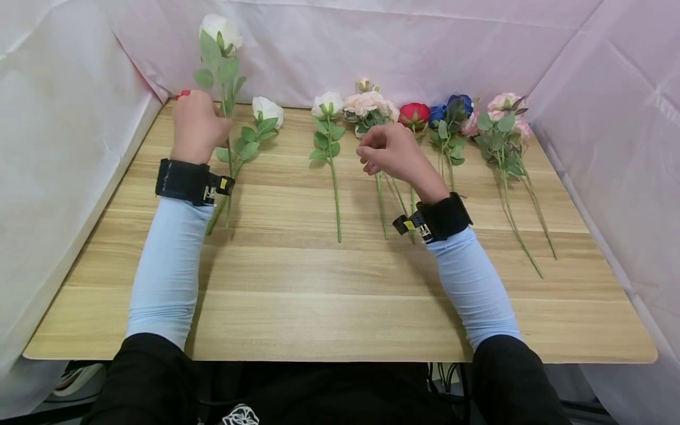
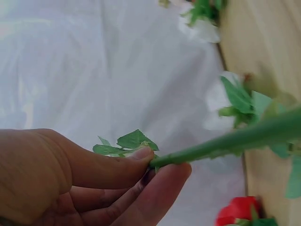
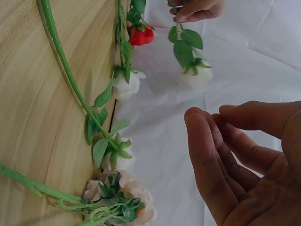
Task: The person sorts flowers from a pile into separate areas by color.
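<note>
Up over the table's (image 1: 329, 283) left side, my left hand (image 1: 198, 127) pinches the white rose (image 1: 221, 30) by its thin stem; it looks light and bendy. My right hand (image 1: 395, 154) hovers, fingers loose, holding nothing.

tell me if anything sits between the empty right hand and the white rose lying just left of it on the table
Nothing visible does. The right hand hovers empty with fingers loosely curled, and only bare table separates it from the lying white rose. The peach flower stems lie under that hand, not between. The left hand holds another white rose upright.
</note>
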The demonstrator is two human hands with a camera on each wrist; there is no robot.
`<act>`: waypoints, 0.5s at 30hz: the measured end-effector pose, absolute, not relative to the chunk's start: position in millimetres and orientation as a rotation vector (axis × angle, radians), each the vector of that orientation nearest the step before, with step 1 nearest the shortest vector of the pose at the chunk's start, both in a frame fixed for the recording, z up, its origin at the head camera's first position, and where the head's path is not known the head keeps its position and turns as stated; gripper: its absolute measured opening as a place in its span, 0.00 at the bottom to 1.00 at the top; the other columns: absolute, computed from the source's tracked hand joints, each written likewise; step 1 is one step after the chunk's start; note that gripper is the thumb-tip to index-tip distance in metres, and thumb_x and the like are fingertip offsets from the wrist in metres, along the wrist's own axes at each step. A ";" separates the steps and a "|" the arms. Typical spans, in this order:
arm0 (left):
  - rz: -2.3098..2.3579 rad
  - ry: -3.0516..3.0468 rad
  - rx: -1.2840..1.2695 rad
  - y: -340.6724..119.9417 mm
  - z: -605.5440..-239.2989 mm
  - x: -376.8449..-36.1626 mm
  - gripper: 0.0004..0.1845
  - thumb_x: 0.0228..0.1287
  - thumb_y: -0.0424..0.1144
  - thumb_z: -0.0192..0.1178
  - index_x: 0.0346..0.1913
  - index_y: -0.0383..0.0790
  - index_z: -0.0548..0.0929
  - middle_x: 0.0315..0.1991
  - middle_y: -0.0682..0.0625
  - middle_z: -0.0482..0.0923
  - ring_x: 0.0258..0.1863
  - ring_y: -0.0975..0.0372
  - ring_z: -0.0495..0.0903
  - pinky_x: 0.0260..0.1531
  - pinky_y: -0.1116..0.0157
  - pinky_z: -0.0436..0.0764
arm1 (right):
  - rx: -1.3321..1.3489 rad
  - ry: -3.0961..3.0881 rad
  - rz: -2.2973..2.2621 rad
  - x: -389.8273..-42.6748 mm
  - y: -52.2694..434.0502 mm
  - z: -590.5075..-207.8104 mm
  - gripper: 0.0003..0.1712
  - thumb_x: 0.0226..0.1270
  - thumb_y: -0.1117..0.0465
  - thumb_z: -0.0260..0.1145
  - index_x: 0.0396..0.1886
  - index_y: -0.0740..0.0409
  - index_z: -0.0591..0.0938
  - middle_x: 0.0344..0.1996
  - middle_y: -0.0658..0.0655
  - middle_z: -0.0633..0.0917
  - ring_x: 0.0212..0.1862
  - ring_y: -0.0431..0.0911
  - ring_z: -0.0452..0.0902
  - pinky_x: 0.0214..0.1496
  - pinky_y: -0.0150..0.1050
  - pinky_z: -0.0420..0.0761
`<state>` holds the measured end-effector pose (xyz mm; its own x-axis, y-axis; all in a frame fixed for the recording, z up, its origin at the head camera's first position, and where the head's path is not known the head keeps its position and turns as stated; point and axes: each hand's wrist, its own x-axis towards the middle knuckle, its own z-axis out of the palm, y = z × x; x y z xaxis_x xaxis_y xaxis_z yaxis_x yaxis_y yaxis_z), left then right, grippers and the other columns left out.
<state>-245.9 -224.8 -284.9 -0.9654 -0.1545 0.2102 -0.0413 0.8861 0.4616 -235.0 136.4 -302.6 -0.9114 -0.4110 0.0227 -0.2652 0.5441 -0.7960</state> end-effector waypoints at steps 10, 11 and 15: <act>-0.723 -2.821 0.062 -203.7 -279.0 -237.2 0.22 0.66 0.35 0.59 0.12 0.39 0.81 0.04 0.63 0.69 0.23 0.47 0.83 0.39 0.56 0.75 | -0.582 2.604 -1.309 -236.1 137.0 -302.3 0.12 0.77 0.59 0.64 0.50 0.62 0.85 0.35 0.58 0.88 0.37 0.51 0.88 0.39 0.37 0.88; -0.736 -2.831 0.043 -200.0 -279.5 -237.1 0.21 0.67 0.36 0.60 0.14 0.37 0.83 0.05 0.62 0.70 0.27 0.45 0.85 0.43 0.53 0.78 | -0.583 2.602 -1.308 -236.0 136.9 -302.4 0.12 0.77 0.59 0.64 0.50 0.62 0.85 0.36 0.59 0.87 0.37 0.51 0.88 0.39 0.37 0.88; -0.818 -2.896 -0.034 -181.8 -281.5 -234.8 0.17 0.69 0.37 0.63 0.23 0.33 0.89 0.11 0.56 0.80 0.29 0.48 0.90 0.50 0.50 0.82 | -0.580 2.602 -1.305 -235.3 135.9 -303.0 0.13 0.77 0.59 0.64 0.51 0.64 0.84 0.36 0.60 0.87 0.36 0.49 0.88 0.39 0.37 0.88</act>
<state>-234.8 -181.8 -281.5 -0.9910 -0.0143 0.1331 0.0574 0.8526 0.5194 -235.3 135.9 -303.0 -0.9091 -0.4161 0.0186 -0.2637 0.5406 -0.7989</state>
